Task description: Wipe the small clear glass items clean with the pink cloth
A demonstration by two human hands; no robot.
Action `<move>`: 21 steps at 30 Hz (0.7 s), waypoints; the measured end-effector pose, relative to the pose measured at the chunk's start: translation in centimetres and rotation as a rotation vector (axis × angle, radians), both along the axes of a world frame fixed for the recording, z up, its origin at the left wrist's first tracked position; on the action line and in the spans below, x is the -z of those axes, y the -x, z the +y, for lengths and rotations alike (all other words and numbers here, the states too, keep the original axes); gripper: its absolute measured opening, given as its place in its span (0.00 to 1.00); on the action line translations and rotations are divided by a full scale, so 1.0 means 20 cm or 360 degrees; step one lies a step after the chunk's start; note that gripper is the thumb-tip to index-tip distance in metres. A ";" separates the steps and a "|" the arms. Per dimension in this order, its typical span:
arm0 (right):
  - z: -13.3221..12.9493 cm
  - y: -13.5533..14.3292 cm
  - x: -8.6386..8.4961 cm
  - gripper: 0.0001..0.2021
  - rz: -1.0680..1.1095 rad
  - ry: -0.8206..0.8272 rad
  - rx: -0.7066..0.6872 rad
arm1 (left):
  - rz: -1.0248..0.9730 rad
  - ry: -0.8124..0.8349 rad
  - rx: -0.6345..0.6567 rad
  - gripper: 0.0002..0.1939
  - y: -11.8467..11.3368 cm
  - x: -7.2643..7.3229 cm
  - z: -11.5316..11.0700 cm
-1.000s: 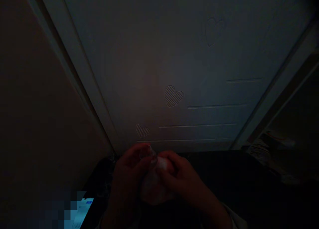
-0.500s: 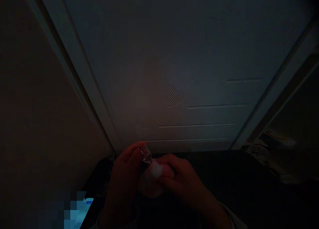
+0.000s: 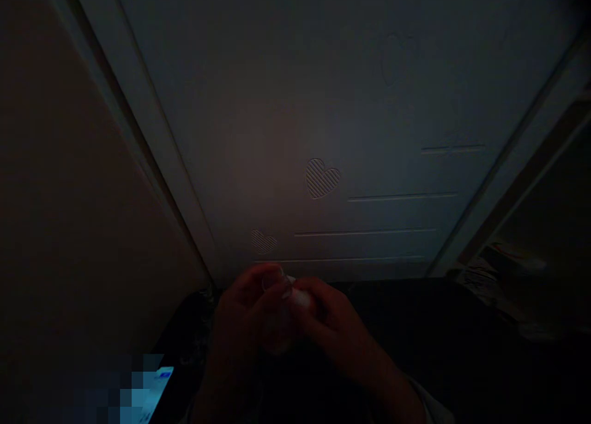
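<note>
The picture is very dark. My left hand (image 3: 244, 307) is closed, its fingers pinching a small clear object (image 3: 273, 280) that looks like plastic or glass. Close beside it on the right, my right hand (image 3: 327, 316) is closed around a soft white and pinkish thing (image 3: 301, 298). The fingertips of both hands nearly meet between the two objects. A dim pale shape hangs below the fingers, too dark to make out.
Ahead stands a pale panel (image 3: 258, 147) with engraved hearts and lines. A brownish wall (image 3: 83, 215) is at the left. A lit screen (image 3: 157, 387) shows at the lower left. Crumpled pale items (image 3: 512, 267) lie at the right, beside a dark surface (image 3: 415, 325).
My left hand has moved slightly right and its fingers now cover more of the clear object. The hands are closer together, and less of the white and pinkish thing shows.
</note>
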State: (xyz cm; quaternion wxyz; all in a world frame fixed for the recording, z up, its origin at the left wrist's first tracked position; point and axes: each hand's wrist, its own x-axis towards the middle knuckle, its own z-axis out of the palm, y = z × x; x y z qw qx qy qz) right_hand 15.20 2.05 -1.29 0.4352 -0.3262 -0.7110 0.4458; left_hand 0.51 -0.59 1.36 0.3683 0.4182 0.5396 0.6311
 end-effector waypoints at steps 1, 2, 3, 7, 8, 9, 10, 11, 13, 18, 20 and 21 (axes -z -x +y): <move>0.01 0.01 0.01 0.07 0.0001 -0.0028 0.0032 | -0.0015 -0.0007 0.0016 0.12 0.00 0.01 0.01; 0.01 0.01 0.01 0.06 0.0012 -0.0051 0.0063 | -0.0026 -0.0014 0.0037 0.11 0.00 0.01 0.01; 0.01 0.02 0.02 0.06 0.0042 -0.0074 0.0087 | -0.0041 -0.0024 0.0055 0.11 0.01 0.02 0.01; 0.03 0.02 0.03 0.05 0.0224 -0.0072 0.0102 | -0.0115 -0.0056 0.0113 0.10 0.01 0.02 0.02; 0.03 0.02 0.04 0.06 0.0265 -0.0048 0.0107 | -0.0122 -0.0066 0.0130 0.10 0.01 0.01 0.01; 0.03 0.02 0.05 0.06 0.0306 -0.0027 0.0119 | -0.0121 -0.0072 0.0154 0.10 0.01 0.01 0.01; 0.04 0.02 0.05 0.07 0.0344 -0.0010 0.0133 | -0.0115 -0.0073 0.0179 0.10 0.00 0.01 0.01; 0.04 0.03 0.06 0.08 0.0379 -0.0003 0.0149 | -0.0110 -0.0073 0.0196 0.10 0.00 0.01 0.01; 0.04 0.03 0.07 0.10 0.0408 -0.0009 0.0166 | -0.0080 -0.0057 0.0213 0.10 0.00 0.00 0.00; 0.04 0.01 0.05 0.11 0.0306 -0.0076 0.0135 | 0.0057 -0.0053 0.0161 0.10 0.00 -0.01 -0.01; 0.04 0.01 0.03 0.11 0.0281 -0.0109 0.0092 | 0.0073 -0.0056 0.0167 0.11 0.01 0.00 -0.01; 0.04 0.00 0.03 0.11 0.0264 -0.0112 0.0063 | 0.0083 -0.0061 0.0177 0.11 0.01 0.00 -0.01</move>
